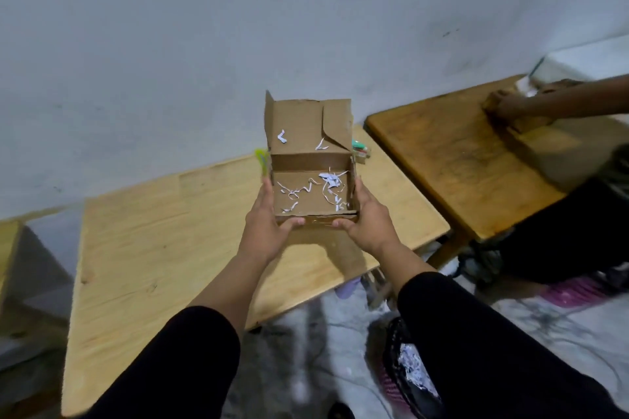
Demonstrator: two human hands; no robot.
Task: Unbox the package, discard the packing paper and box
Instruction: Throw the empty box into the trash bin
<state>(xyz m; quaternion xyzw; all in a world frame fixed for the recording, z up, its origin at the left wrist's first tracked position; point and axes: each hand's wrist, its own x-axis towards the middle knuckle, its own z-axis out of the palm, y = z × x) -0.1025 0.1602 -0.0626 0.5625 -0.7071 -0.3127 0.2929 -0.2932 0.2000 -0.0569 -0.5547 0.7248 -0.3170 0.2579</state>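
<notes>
Head view: the pale wooden counter [143,248] spreads widest, and above its far right part the open cardboard box [311,160] is held up off the surface, lid flap standing upright. The left hand [269,224] clasps the box's left wall and the right hand [369,221] its right wall, thumbs on the near edge. Right of the box, another person's arm reaches over a darker counter [442,160]. Below the box, near the right sleeve, a bin [405,371] holds shredded paper. Inside the box lie thin white paper shreds [326,187].
</notes>
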